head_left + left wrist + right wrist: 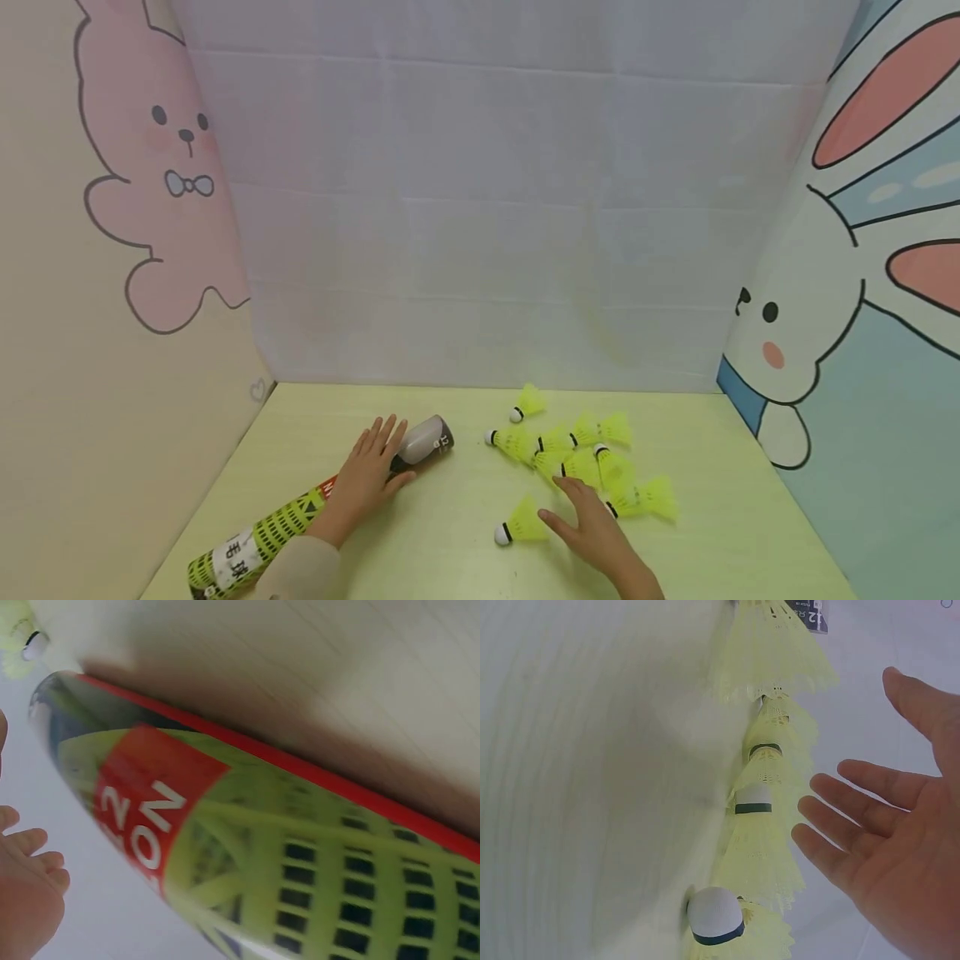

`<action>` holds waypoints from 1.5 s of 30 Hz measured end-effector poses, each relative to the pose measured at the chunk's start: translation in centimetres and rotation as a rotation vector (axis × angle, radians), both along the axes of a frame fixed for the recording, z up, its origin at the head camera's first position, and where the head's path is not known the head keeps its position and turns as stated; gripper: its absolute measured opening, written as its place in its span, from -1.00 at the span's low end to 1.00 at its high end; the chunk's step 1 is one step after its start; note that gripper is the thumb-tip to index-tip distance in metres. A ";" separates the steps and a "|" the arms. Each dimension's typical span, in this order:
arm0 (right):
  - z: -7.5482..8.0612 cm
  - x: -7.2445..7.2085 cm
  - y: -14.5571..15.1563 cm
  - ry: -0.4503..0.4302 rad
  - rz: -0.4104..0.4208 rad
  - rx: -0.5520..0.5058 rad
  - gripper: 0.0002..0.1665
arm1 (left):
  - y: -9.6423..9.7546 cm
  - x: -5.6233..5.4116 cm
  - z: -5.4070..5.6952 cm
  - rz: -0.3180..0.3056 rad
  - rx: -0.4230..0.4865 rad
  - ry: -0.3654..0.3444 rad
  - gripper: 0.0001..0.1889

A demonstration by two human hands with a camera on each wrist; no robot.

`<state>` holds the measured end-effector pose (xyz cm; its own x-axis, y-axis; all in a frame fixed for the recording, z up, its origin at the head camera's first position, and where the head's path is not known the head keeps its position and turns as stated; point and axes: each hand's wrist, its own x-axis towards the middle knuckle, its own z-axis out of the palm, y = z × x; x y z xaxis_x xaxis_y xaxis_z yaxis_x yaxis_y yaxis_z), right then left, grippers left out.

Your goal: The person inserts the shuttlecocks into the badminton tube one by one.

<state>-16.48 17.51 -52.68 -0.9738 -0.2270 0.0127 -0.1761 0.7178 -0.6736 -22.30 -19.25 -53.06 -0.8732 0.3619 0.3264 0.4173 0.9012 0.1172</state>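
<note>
A long shuttlecock tube (281,527) with a green and black printed label lies slantwise on the left of the table, its far end clear plastic. My left hand (366,475) lies over it with fingers extended; whether the palm touches the tube I cannot tell. In the left wrist view the tube's red patch (161,787) shows up close. Several yellow shuttlecocks (617,471) with white heads lie in a loose cluster on the right. My right hand (596,533), fingers spread and holding nothing, is at the cluster's near side. One shuttlecock (525,523) lies by its thumb.
The pale yellow table (450,550) ends at a white cloth (487,225) hanging at the back. Side walls carry rabbit drawings, a pink one on the left and a white one (802,308) on the right. A lone shuttlecock (531,400) lies near the back edge.
</note>
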 end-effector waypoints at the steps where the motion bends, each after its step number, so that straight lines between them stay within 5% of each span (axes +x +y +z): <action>1: -0.1 0.0 0.0 -0.010 0.019 -0.011 -0.24 | -0.2 -0.1 -0.2 -0.018 0.006 0.003 -0.14; 10: -0.7 -0.3 0.1 -0.026 0.200 -0.040 -0.48 | -1.8 -1.2 -1.8 -0.122 -0.051 -0.017 -0.18; 20: -1.4 -0.7 0.0 -0.003 0.273 -0.114 -0.73 | -2.9 -1.6 -2.9 -0.154 -0.071 -0.084 -0.20; 35: -2.2 -0.5 -0.1 0.070 0.239 -0.207 -0.88 | -3.2 -1.5 -3.1 -0.172 -0.078 -0.082 -0.14; 45: -2.2 -0.3 0.0 0.178 0.126 -0.208 -0.89 | -3.2 -1.4 -2.7 -0.197 -0.056 -0.046 -0.15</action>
